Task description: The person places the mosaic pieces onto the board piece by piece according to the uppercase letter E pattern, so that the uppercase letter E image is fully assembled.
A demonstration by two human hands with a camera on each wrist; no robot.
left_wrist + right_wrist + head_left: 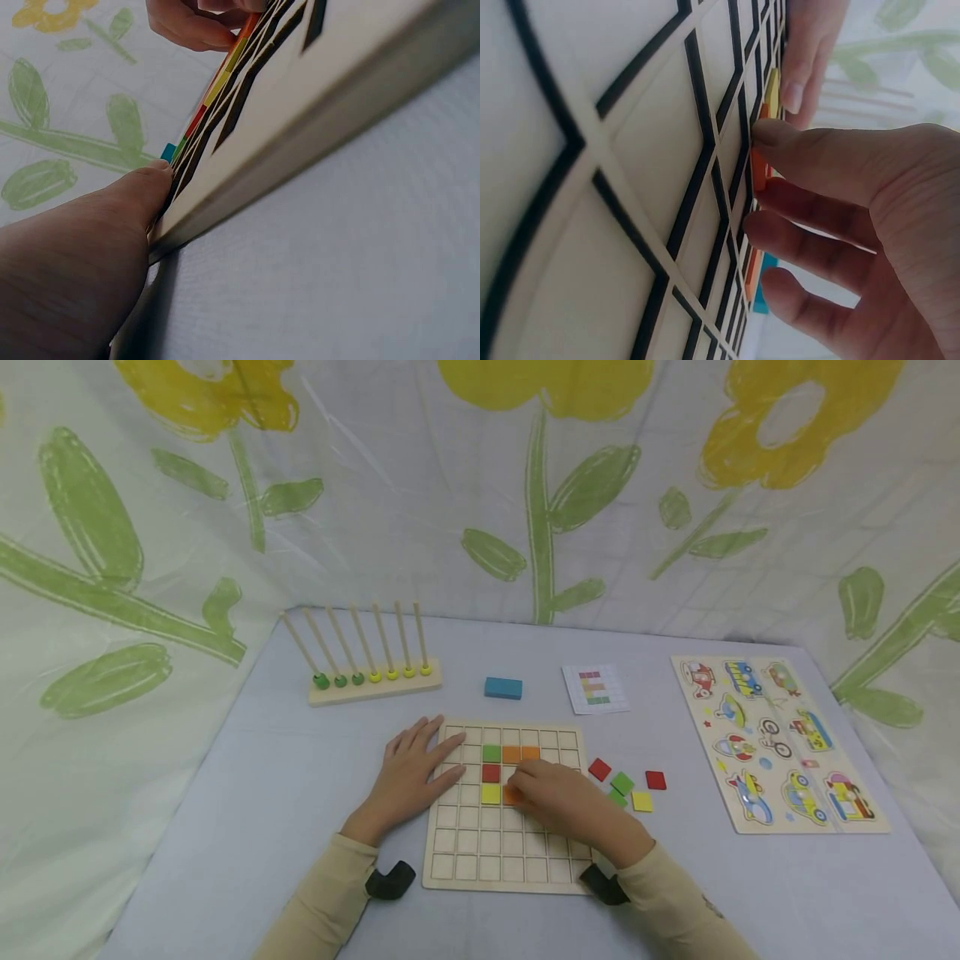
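A wooden grid board (501, 865) lies flat on the table. My left hand (408, 777) rests on its left edge with the fingers spread; in the left wrist view the thumb (146, 187) lies along the rim. Over the middle of the board, my right hand (562, 799) pinches an orange square tile (759, 171) between thumb and forefinger, right beside a yellow tile (491, 794). Above the yellow one are a red tile (491, 773) and a green tile (491, 753). Two more orange tiles (512, 754) continue the top row rightward.
Loose red, green and yellow tiles (622, 782) lie right of the board. Behind it are a blue block (503, 688) and a pattern card (596, 688). A peg stand with beads (375, 686) is at back left, a picture puzzle (780, 743) at far right.
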